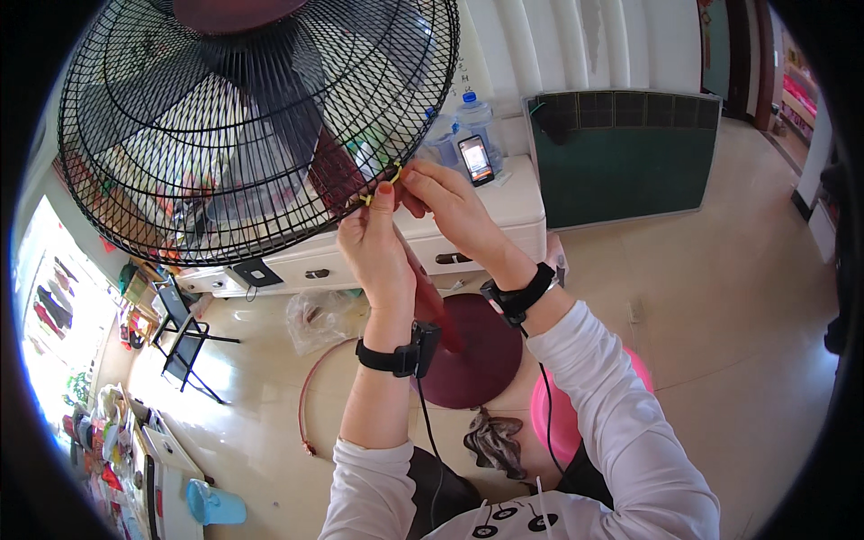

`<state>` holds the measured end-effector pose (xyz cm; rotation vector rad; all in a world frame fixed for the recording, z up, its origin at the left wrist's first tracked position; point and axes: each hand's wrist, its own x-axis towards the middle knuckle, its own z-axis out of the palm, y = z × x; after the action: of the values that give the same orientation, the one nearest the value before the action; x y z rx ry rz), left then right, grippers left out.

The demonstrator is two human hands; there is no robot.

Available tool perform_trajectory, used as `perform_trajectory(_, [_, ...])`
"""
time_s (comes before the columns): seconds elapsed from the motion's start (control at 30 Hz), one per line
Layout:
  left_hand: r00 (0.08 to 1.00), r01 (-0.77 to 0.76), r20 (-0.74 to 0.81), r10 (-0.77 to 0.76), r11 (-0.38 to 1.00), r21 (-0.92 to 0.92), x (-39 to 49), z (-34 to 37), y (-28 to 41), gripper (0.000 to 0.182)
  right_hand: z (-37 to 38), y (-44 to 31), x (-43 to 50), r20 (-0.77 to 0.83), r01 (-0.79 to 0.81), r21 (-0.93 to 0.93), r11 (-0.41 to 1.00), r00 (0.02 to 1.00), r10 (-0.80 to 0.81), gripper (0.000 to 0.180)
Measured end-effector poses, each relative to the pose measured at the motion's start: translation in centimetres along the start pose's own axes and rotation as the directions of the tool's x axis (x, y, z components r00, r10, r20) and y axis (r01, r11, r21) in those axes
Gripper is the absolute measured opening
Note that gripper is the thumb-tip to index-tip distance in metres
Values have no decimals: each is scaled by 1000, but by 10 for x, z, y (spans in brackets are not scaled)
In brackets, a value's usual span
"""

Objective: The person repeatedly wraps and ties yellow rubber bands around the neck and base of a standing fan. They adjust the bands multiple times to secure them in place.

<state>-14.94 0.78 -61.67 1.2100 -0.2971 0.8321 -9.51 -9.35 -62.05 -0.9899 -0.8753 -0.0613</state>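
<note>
A standing electric fan fills the upper left, its black wire guard point(270, 196) tilted toward me and its dark blades behind the mesh. The guard's lower right rim carries a thin yellow tie point(396, 174), with another bit of yellow point(366, 200) just left of it. My right hand point(442, 199) pinches the yellow tie between thumb and fingers. Against the rim just below, my left hand point(378, 243) grips the guard's edge with its thumb up. Below my hands the red fan pole point(425, 290) runs down to a round maroon base point(482, 364).
Behind the fan stands a white cabinet point(516, 202) bearing a lit smartphone point(476, 160) and large plastic bottles point(474, 115). A green chalkboard point(628, 169) leans at right. On the floor are a grey cloth point(495, 442), a pink basin point(550, 412), a plastic bag point(320, 320) and a folding chair point(185, 344).
</note>
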Motion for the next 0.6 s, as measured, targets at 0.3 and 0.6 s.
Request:
perform_trajectory(0.3, [998,35,-47,-39,995,-96,2,11,-3,11,0,5,-2,-26,148,-310,939,986,-164,26])
perform_trajectory(0.6, [990,-36,-143,23,995,-91,2,19,0,14,2,-7,1,-17,184,-411,893,978,-210,27])
